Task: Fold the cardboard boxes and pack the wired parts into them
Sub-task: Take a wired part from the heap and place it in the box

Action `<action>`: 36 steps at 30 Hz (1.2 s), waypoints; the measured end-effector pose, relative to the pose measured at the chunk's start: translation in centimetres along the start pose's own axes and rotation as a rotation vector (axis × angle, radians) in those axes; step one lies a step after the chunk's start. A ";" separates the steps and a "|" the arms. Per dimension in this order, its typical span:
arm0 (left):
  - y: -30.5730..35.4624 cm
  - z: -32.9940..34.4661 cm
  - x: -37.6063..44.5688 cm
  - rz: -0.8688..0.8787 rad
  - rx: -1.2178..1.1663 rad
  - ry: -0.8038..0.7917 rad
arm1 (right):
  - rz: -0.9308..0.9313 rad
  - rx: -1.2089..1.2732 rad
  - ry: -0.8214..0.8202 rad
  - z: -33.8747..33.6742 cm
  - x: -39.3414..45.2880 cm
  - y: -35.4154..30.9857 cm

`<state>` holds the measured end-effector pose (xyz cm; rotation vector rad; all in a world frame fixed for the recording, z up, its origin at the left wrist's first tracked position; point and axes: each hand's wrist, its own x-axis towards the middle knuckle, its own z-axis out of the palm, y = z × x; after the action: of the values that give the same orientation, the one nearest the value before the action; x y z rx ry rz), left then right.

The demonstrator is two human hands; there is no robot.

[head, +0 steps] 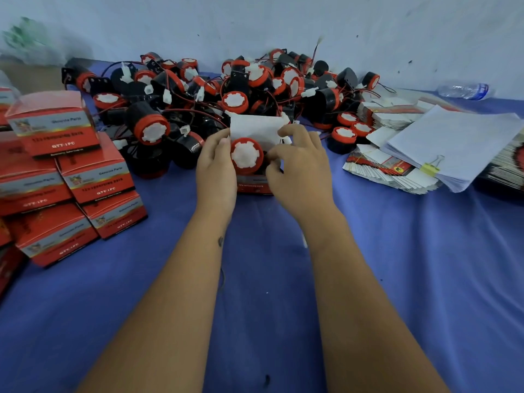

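Your left hand [217, 163] curls against the left wall of the open box [253, 188] standing on the blue cloth [397, 265] in front of you, and your right hand [300, 165] pinches at its right side with fingers bent over the rim. Between them a wired part [246, 156], red-rimmed with a white face, sits only partly down inside, with the white lid flap [255, 127] standing up behind it. The likely trouble is the wire: I cannot see where this part's lead and white plug lie, so if they hang over the rim when you fold the flap down, they get pinched or keep the lid from closing. Pressing the part in while it is tilted could also bulge or split the thin card walls, and the box may slide on the cloth if your left hand eases off. The heap of loose parts [226, 89] lies just behind the box, so a trailing lead could snag there. By count: one box in hand; seven closed boxes [93, 177] visible in the stack at your left, with more cut off at the edge; dozens of loose parts, too tangled to number; one spread of flat unfolded cartons [388, 171] at your right, under one clipped sheaf of paper [453, 143]; one plastic bottle [465, 90] lying near the wall.
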<state>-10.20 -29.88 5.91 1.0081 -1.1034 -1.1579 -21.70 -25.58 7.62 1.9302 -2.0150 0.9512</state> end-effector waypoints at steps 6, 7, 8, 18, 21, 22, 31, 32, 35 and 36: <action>0.0 0.0 -0.1 -0.006 -0.029 -0.018 | -0.044 -0.035 0.208 -0.7 -0.4 -1.4; 0.0 0.0 -0.1 -0.009 -0.041 -0.017 | -0.082 -0.050 0.236 -0.9 -0.3 -1.6; 0.0 0.0 -0.1 -0.015 -0.052 -0.019 | -0.113 -0.071 0.230 -0.9 -0.2 -2.0; 0.2 0.0 -0.2 -0.047 -0.078 -0.044 | -0.105 -0.324 -0.072 1.3 -0.8 -3.8; 0.0 0.0 -0.2 -0.037 -0.077 -0.096 | -0.094 -0.312 -0.045 1.3 -0.9 -3.9; -0.1 0.0 -0.2 -0.033 -0.064 -0.118 | -0.107 -0.329 -0.052 1.3 -0.9 -3.9; -0.6 -0.8 0.3 0.066 0.056 0.203 | -0.161 -0.054 0.084 2.1 -1.3 -5.2; -0.6 -0.8 0.5 0.070 0.079 0.256 | -0.080 -0.028 -0.003 2.3 -1.4 -5.1; -0.8 -0.8 0.8 0.069 0.153 0.297 | 0.188 -0.019 -0.142 2.8 -1.3 -4.2; -0.9 -0.8 0.8 0.072 0.183 0.269 | 0.304 0.040 -0.115 2.8 -1.3 -3.9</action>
<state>-9.57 -30.78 4.99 1.2172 -1.0321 -0.8459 -17.00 -25.88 5.99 1.7668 -2.4232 0.9703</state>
